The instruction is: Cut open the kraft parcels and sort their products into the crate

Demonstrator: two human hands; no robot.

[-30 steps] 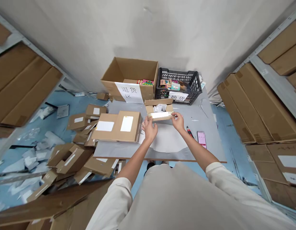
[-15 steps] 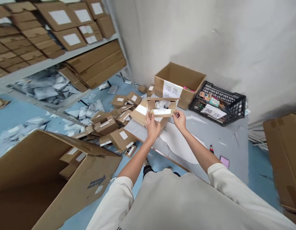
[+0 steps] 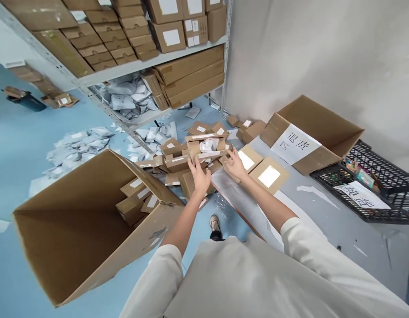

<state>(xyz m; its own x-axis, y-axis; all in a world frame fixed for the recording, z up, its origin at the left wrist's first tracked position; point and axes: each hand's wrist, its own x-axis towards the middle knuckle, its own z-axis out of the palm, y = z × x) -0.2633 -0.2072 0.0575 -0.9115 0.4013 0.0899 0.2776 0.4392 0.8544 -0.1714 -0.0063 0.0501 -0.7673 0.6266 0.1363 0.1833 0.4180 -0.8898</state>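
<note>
Holding the small open brown cardboard box (image 3: 207,149) between them, the person's two hands keep it in the air just past the left edge of the grey bench (image 3: 323,212), above the heap of small brown cardboard parcels (image 3: 173,161) on the blue floor (image 3: 25,150). The box lies beyond the fingers, away from the body, with its long axis running left to right across the view, so each hand has one end. The left hand (image 3: 199,176) grips the near left end from below, fingers closed up against the wall. The right hand (image 3: 235,164) pinches the near right end, fingers pressed together on the cardboard. Neither hand is clearly nearer.

The box is shallow and oblong, its top flaps standing open. A crumpled white wrapping (image 3: 209,144) shows inside, and a pale strip of tape or label runs along its near wall.

To the lower left, well apart from the hands, a large open brown cardboard carton (image 3: 88,221) gapes towards the camera with a few parcels in it. On the bench, just right of the right hand, lie two flat brown parcels with white labels (image 3: 268,176). Beyond them stand an open brown carton with a white handwritten sign (image 3: 310,132) and a black plastic crate (image 3: 383,176). A metal shelf rack stacked with cartons (image 3: 141,66) rises behind the heap.
</note>
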